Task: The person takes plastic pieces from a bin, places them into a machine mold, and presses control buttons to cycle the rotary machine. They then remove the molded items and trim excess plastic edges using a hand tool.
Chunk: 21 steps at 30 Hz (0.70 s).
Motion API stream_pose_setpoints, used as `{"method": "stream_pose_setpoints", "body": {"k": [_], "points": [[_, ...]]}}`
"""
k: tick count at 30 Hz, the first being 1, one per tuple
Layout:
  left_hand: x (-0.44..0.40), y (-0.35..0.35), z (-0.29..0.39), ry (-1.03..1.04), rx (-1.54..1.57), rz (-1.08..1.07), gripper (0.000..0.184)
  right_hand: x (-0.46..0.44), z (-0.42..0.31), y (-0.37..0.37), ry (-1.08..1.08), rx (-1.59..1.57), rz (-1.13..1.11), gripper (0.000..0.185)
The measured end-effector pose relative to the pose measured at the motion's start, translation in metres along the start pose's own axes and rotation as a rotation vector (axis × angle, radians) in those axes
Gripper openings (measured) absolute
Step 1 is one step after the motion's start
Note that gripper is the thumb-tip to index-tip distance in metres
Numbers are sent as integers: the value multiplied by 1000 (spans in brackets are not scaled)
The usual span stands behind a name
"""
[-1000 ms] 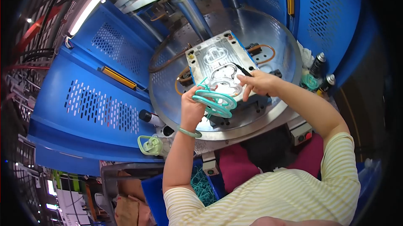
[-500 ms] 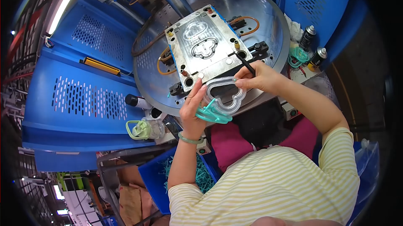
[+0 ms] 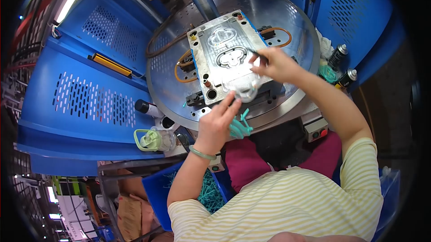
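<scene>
My left hand (image 3: 217,123) has its thumb and first fingers stretched up to a clear cloud-shaped plastic frame (image 3: 246,94); whether they grip it or only touch it is hard to see. Held in the same hand, under the palm, is a teal plastic piece (image 3: 240,127) with thin prongs. My right hand (image 3: 277,65) is closed on a slim black pen-like tool (image 3: 254,56), largely hidden by the fingers. Behind the clear frame lies a metal mould plate (image 3: 210,64) with two cloud-shaped cavities, and the frame overlaps its front edge.
A round steel table (image 3: 168,103) carries the mould, with orange hoses at its sides. Spray cans (image 3: 346,78) and a teal part (image 3: 327,75) stand at right. A green-lidded bottle (image 3: 157,139) is at left. Below, a blue bin (image 3: 164,204) holds teal scraps.
Both hands have shifted, the clear frame moving up over the mould's front edge. My right hand has gone up with the black tool. The teal piece hangs lower beside my left palm.
</scene>
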<state>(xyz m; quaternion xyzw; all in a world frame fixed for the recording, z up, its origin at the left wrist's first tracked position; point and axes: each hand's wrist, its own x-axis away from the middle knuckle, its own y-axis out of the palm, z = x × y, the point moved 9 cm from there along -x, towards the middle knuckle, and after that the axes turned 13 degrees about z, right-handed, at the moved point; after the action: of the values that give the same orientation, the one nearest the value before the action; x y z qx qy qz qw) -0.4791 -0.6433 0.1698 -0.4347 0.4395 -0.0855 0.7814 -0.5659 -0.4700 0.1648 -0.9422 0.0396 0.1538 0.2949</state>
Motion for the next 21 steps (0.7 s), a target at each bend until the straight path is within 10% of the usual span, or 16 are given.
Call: {"method": "stream_pose_setpoints", "body": {"k": [21], "points": [[-56, 51, -54, 127, -257, -279, 64, -97, 60, 38, 42, 76, -14, 28]]}}
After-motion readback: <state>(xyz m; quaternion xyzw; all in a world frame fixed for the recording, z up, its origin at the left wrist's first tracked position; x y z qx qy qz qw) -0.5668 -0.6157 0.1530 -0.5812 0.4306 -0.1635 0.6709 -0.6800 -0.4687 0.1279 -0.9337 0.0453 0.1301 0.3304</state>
